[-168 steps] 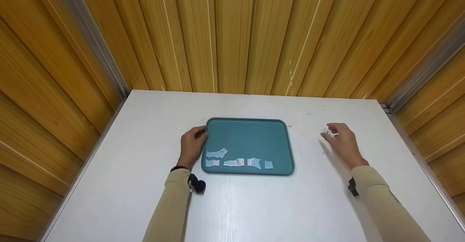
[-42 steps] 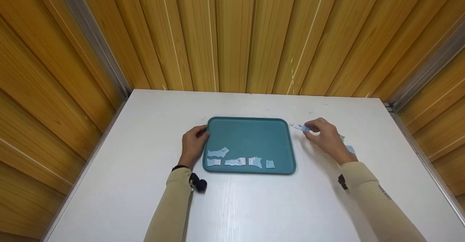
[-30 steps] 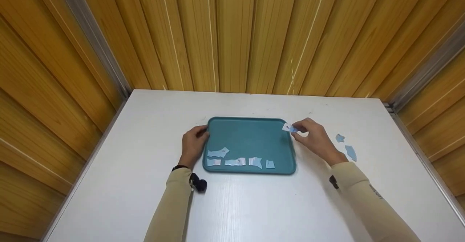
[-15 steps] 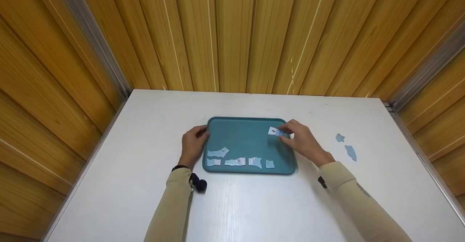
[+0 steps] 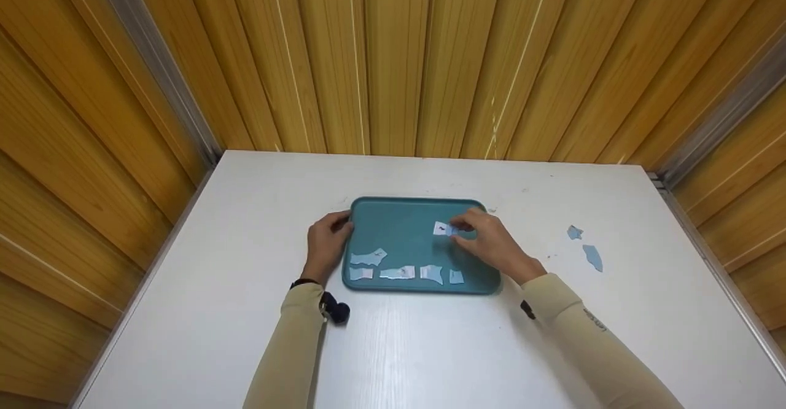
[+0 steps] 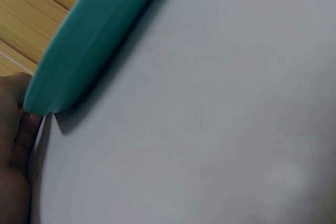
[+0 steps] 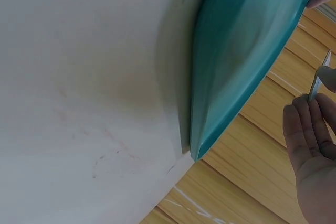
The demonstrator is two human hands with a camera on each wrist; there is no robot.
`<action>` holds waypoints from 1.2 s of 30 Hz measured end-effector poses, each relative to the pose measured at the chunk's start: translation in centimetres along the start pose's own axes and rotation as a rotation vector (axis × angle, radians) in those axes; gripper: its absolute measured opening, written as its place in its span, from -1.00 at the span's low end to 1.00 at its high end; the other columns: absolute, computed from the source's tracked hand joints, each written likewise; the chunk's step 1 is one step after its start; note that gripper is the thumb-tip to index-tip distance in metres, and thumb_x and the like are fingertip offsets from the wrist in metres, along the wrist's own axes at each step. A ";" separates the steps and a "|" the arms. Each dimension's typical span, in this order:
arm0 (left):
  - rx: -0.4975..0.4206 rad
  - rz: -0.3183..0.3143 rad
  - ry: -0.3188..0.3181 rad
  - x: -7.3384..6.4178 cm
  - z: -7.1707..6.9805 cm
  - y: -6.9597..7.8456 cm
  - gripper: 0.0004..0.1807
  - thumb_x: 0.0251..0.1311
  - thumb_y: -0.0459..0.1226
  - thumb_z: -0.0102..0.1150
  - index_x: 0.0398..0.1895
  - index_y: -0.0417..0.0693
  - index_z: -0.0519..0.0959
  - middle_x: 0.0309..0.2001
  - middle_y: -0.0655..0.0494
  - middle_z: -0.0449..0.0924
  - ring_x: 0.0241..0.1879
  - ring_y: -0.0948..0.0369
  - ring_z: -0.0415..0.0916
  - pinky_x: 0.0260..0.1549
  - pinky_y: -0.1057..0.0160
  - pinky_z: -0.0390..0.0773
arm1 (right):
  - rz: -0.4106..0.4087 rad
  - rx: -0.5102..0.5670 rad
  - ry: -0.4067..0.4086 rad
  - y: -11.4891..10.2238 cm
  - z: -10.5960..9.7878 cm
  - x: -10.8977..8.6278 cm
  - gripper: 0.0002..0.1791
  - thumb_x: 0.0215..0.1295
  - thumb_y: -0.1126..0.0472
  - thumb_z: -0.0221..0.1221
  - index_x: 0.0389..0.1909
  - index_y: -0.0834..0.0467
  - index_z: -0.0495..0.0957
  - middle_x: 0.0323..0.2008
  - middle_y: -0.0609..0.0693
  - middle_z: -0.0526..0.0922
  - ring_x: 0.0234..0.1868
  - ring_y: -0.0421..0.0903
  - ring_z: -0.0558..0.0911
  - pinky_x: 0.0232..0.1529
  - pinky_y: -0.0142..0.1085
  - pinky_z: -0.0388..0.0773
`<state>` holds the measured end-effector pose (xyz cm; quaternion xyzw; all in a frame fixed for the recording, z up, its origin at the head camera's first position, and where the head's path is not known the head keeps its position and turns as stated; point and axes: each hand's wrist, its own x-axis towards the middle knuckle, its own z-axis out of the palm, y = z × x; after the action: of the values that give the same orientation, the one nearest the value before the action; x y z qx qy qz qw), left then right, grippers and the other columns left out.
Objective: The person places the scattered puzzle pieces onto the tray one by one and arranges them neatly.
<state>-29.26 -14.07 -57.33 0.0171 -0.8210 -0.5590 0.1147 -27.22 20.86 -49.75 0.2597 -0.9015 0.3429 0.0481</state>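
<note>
My right hand [image 5: 491, 243] pinches a torn piece of paper [image 5: 441, 229], white and light blue with a dark mark, between thumb and fingertips. It hovers over the right half of the teal tray [image 5: 399, 231]; the right wrist view shows the paper scrap [image 7: 316, 85] edge-on, apart from the tray. At the tray's left edge, my left hand [image 5: 326, 243] grips the rim with thumb and fingers. Several torn pieces [image 5: 397, 272] lie along the near side of the tray in a row, with another paper piece [image 5: 368, 257] just above the row's left end.
Two light blue scraps, a small one [image 5: 575, 233] and a longer one [image 5: 592, 258], lie on the white table [image 5: 430, 354] right of the tray. Wood-patterned panels [image 5: 393, 59] stand behind the table and at both sides.
My right hand has carried the paper piece leftward from the table at the right to over the tray, uncovering two scraps there. My left hand stays on the tray's edge.
</note>
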 end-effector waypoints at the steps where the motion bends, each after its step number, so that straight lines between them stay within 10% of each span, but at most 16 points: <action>1: 0.000 0.002 0.000 0.0 0.0 0.0 -0.65 0.43 -0.40 0.30 0.25 -0.23 0.68 0.17 -0.10 0.71 0.18 0.04 0.62 0.21 0.06 0.59 | -0.005 0.003 0.000 -0.1 0.2 0.1 -0.66 0.31 0.40 0.44 0.09 0.31 0.69 -0.05 0.11 0.66 0.02 0.08 0.72 0.10 0.03 0.69; 36: 0.027 0.033 0.002 0.0 -0.1 0.1 -0.65 0.43 -0.39 0.31 0.24 -0.24 0.68 0.15 -0.12 0.71 0.16 0.02 0.64 0.19 0.05 0.60 | -0.027 0.019 -0.140 -2.2 4.7 1.8 -0.75 0.38 0.32 0.41 0.05 0.23 0.74 -0.09 0.04 0.66 -0.02 -0.03 0.69 0.07 -0.14 0.69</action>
<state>-29.23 -14.16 -57.24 0.0056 -0.8286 -0.5457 0.1245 -27.21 15.64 -51.52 0.2957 -0.8957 0.3318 -0.0128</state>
